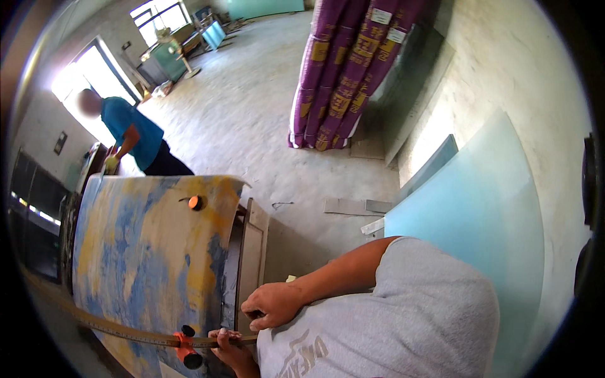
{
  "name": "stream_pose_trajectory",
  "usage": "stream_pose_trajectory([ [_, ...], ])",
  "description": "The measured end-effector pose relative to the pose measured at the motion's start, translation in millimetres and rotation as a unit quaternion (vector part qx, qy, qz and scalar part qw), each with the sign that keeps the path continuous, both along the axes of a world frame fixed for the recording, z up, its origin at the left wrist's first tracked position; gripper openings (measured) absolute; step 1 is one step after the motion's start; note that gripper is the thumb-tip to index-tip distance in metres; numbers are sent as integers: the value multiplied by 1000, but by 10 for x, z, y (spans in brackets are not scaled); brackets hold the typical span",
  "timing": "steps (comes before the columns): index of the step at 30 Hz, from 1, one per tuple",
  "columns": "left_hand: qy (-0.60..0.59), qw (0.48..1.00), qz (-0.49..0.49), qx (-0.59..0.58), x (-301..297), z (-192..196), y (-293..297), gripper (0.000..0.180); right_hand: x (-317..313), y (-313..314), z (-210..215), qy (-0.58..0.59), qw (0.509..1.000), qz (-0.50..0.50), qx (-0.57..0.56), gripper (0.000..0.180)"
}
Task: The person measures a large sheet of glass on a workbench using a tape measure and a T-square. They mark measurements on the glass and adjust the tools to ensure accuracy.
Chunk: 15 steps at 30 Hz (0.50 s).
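My left hand (230,351) is at the bottom edge, gripping a long thin measuring bar (120,329) that curves off to the left. An orange and black sliding clamp (186,348) sits on the bar beside my fingers. My right hand (274,304) is just above, with the forearm coming in from the right across my grey shirt. Its fingers are curled around something small and dark (254,313) at the edge of the worktable (145,252); what it is cannot be made out. The table top is stained blue and yellow, and a small orange knob (195,202) lies on it.
Another person in a blue shirt (135,135) stands at the table's far end by a bright doorway. Purple wrapped rolls (343,69) lean against the wall. Pale blue-green sheets (479,214) lean at the right. Grey strips (353,206) lie on the concrete floor.
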<state>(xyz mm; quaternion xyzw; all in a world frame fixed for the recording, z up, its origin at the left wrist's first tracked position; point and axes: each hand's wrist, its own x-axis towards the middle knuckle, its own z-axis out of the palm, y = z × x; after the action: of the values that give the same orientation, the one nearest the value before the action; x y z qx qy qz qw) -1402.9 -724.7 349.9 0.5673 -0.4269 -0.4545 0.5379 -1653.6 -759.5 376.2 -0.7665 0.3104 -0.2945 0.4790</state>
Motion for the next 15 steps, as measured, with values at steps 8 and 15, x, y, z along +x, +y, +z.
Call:
stream_pose_trajectory([
  [8, -372, 898, -138, -193, -80, -724, -632, 14, -1273, -189, -24, 12, 994, -105, 11, 34],
  [15, 177, 976, -25, 122, -754, -621, -1096, 16, -1883, -430, -194, 37, 984, -154, 82, 33],
])
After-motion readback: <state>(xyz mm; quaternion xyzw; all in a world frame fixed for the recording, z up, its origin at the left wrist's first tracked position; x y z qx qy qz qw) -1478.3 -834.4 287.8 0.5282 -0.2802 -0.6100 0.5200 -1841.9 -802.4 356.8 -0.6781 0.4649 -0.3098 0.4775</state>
